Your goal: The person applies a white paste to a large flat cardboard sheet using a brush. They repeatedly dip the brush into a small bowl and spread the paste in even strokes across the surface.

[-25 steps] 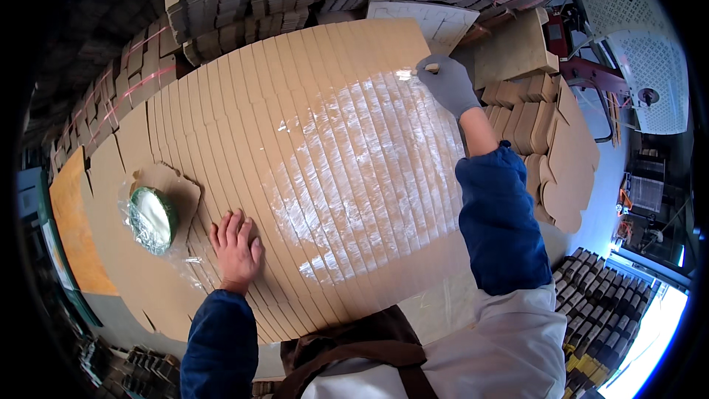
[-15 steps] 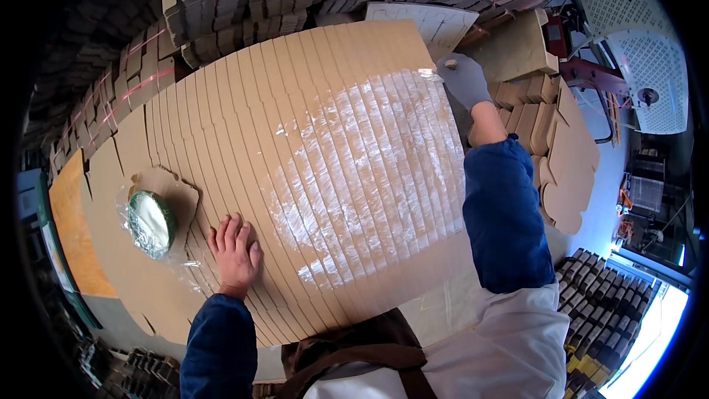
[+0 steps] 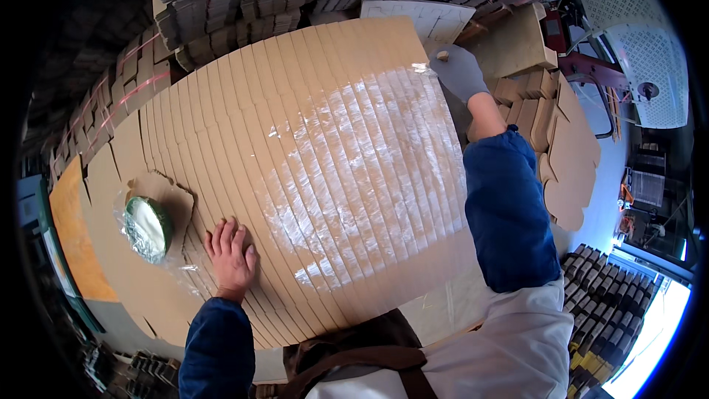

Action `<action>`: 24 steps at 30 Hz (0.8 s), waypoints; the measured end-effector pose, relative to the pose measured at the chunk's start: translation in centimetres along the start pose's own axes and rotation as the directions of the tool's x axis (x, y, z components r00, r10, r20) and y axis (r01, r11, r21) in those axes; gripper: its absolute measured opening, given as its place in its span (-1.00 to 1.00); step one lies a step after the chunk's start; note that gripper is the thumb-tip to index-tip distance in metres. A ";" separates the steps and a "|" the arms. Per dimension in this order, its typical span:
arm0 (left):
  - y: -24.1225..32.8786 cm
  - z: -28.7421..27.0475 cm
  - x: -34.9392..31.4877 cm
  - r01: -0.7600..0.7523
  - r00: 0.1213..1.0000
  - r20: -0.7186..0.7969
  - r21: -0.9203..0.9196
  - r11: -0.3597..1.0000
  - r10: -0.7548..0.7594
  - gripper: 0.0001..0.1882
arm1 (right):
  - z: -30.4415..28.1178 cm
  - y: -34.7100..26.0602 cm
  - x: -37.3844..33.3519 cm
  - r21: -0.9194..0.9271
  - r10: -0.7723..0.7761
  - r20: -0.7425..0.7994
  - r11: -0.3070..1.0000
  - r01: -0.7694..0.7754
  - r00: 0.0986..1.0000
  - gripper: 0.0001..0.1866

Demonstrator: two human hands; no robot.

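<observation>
A fan of overlapping cardboard sheets spreads before me, its strips smeared with white paste on the right half. Bare and with fingers spread, my left hand lies flat on the left part of the sheets. My right hand, in a grey glove, is closed at the far right edge of the fan. What it grips is mostly hidden; a small whitish tip shows beside it on the cardboard. Left of my left hand, a green bowl of white paste, wrapped in clear film, sits on a torn cardboard piece.
Cardboard stacks rise behind the fan. Cut cardboard pieces lie to the right, near a white perforated guard. More bundled pieces stand at the lower right. An orange-brown board is at the left.
The whole view has shifted slightly. Both hands keep nearly the same places on the cardboard, and the smeared area looks the same.
</observation>
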State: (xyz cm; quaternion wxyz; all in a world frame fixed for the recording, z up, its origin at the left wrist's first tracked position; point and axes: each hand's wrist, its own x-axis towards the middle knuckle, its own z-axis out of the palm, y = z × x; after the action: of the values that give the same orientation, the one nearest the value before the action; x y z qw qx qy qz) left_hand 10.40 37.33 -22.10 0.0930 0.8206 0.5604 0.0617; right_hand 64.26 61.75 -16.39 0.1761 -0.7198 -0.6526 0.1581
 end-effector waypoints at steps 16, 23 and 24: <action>-0.2 0.1 0.2 -0.028 1.000 0.000 0.011 1.000 0.028 -0.53 | 0.0 4.0 0.2 -0.155 0.064 -0.094 0.985 -0.078 0.994 -0.70; 0.0 0.1 0.0 -0.043 0.999 -0.016 0.001 0.999 0.043 -0.53 | -0.4 4.8 -7.0 -0.057 0.125 -0.066 0.990 -0.129 0.990 -0.78; 0.0 0.0 0.0 -0.041 0.999 -0.022 0.004 0.999 0.041 -0.53 | -0.8 4.3 -7.4 0.016 0.133 -0.102 0.991 -0.132 0.986 -0.79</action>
State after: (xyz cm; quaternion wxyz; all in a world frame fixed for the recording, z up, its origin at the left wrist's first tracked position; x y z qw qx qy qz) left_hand 10.43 37.34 -22.14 0.0841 0.8314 0.5446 0.0720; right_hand 67.71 53.97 -17.71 0.2020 -0.7678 -0.5927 0.1352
